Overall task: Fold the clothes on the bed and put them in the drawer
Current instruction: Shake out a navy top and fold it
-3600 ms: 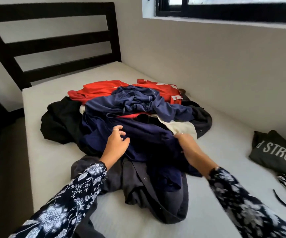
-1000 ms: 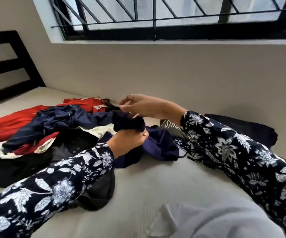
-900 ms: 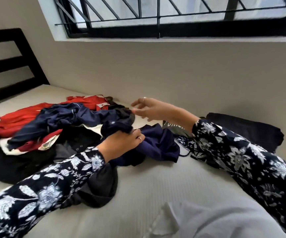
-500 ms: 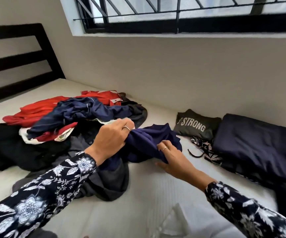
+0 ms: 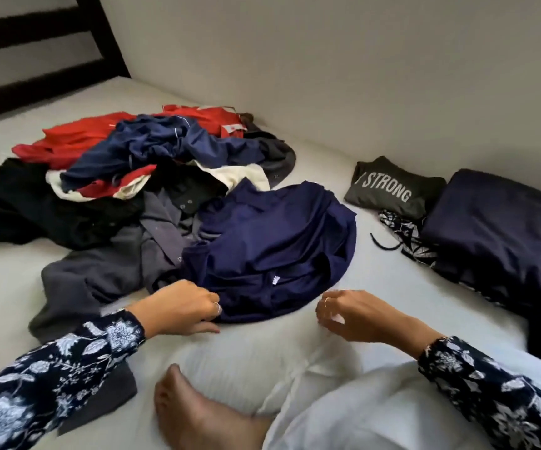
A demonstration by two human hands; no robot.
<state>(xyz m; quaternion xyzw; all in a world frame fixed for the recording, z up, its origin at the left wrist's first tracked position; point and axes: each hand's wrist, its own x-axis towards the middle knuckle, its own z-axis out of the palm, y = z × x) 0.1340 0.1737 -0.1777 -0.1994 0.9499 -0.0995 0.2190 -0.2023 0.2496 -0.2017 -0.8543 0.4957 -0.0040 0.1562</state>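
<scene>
Pinching the near hem of the navy top (image 5: 272, 251), the left hand (image 5: 178, 308) has thumb and curled fingers closed on the cloth at lower centre of the frame; the right hand (image 5: 353, 315) sits just beside the hem at centre right, fingers loosely curled, and whether they catch any navy cloth I cannot tell. The top lies crumpled, neck label up, in mid frame on the mattress (image 5: 392, 287), its far edge overlapping a grey shirt (image 5: 110, 267) and touching the unsorted pile (image 5: 139, 164) at upper left. Main risk, as I judge it: with only one hem corner surely held, a pull toward the body would drag the top askew and bunch it instead of spreading it flat. The overlap could also haul the grey shirt along, or tangle sleeves into the fold. Folded pieces, a grey "STRONG" shirt (image 5: 389, 190) and a dark navy garment (image 5: 503, 235), lie at centre right, near enough that a wide sweep might disturb them. A bare foot (image 5: 197, 414) at the bottom crowds the smoothing space. No drawer in view.
</scene>
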